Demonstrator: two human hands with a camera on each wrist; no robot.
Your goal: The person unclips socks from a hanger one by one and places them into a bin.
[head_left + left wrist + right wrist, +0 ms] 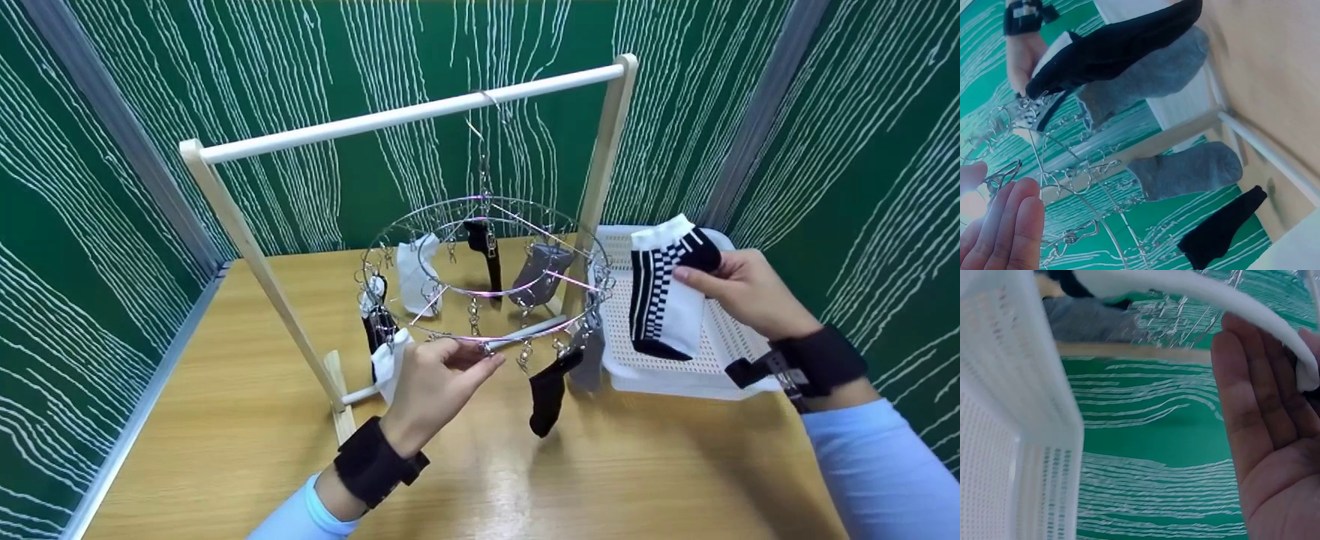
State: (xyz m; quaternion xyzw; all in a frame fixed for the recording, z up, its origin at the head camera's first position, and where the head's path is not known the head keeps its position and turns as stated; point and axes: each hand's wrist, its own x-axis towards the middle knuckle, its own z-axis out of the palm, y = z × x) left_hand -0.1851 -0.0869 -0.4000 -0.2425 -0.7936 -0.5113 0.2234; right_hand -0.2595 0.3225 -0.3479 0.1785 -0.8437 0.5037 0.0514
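Clip (1005, 171) in the pinch of the left hand (439, 375), on the near side of the round hanger (480, 293). Patterned sock (667, 292), toe down, held by one edge in the right hand (757, 289), near a white basket (675, 384); looks light and soft, probably best gripped near the cuff (664, 232).

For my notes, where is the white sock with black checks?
In the head view, the sock is at right, in the right hand, before the white perforated plastic basket.
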